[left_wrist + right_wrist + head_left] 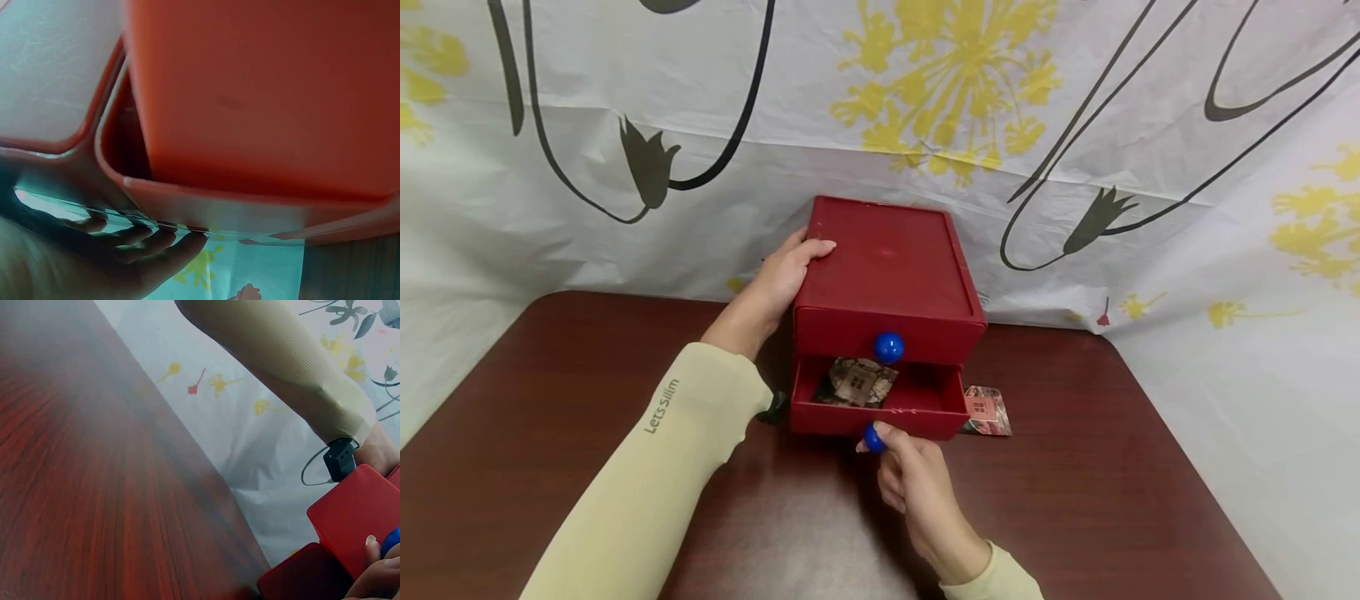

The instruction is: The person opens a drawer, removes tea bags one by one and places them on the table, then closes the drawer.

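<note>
A red two-drawer box (880, 267) stands at the back of the table. Its lower drawer (932, 423) is pulled partly out, and a small printed packet (859, 383) lies inside on the left. My right hand (921, 487) pinches the blue knob (872, 438) of that drawer between thumb and fingers. Against the box's left side rests my left hand (778, 283), its thumb over the top edge. In the left wrist view the fingers (178, 256) lie extended along the side wall. The upper drawer, with its blue knob (889, 348), is closed.
Another printed packet (988, 410) lies on the table right of the box, partly hidden by it. A patterned white sheet (737, 125) hangs close behind the dark brown table (1075, 500). A small black device (340, 460) is on the left wrist.
</note>
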The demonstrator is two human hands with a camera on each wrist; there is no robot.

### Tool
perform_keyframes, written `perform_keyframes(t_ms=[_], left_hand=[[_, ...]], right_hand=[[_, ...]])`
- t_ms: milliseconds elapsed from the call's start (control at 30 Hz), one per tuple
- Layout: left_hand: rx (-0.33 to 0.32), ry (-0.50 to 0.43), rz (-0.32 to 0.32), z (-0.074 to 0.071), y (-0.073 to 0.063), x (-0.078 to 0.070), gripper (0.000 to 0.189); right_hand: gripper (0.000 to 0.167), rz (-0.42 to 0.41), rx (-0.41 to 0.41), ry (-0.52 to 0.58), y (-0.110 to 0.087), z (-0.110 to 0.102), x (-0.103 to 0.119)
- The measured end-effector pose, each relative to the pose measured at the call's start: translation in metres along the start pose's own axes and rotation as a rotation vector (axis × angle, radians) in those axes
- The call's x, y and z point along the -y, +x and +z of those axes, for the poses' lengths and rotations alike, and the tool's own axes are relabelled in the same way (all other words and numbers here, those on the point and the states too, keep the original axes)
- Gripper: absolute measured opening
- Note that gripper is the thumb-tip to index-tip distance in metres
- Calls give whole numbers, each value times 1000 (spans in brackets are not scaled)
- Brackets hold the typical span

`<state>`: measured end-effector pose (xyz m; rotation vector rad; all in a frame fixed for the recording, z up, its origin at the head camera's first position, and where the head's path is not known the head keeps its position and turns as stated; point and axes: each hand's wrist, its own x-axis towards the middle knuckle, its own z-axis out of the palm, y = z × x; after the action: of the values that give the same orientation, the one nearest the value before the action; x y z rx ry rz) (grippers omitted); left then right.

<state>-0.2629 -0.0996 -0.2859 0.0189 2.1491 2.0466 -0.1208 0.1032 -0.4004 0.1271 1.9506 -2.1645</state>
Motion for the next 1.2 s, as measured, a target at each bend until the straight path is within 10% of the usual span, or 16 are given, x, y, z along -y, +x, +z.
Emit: perform_keyframes(t_ms=[833, 1200], left_hand=[[-8, -12, 0, -1, 0, 1, 68], [-7, -7, -3, 0, 0, 2, 68]], right_hand=[[64, 18, 56, -162, -16, -13, -6], [25, -367, 20, -475, -30, -50, 32]])
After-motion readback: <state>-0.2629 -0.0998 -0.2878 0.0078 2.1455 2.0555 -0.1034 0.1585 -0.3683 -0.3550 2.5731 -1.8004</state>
